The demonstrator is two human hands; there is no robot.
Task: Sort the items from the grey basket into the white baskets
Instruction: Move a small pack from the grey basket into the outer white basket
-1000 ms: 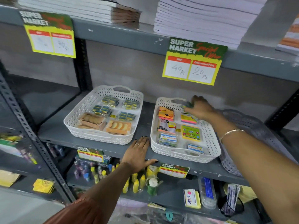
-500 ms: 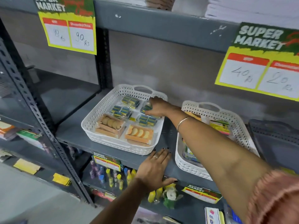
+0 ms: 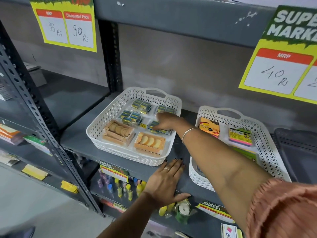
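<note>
The left white basket [image 3: 96,133] holds several blue and yellow packets [image 3: 131,116] and two wooden boxes [image 3: 118,133]. My right hand [image 3: 165,121] reaches into it from the right, fingers closed on one blue and yellow packet [image 3: 164,131] lying at the basket's right side. The right white basket [image 3: 267,140] holds sticky-note pads [image 3: 241,136] and an orange pad [image 3: 209,128]; my forearm crosses its left part. At the far right edge sits the grey basket [image 3: 298,152], its inside mostly out of view. My left hand [image 3: 164,182] lies flat on the shelf front, fingers spread, holding nothing.
The baskets stand on a grey metal shelf [image 3: 77,140] with an upright post [image 3: 34,107] to the left. Price signs [image 3: 66,26] hang from the shelf above. The shelf below carries small bottles [image 3: 120,188] and a tape roll [image 3: 183,210].
My right hand has crossed from the right white basket to the left one and lowered onto the packets there. The view has moved closer and leftward. My left hand stays on the shelf edge.
</note>
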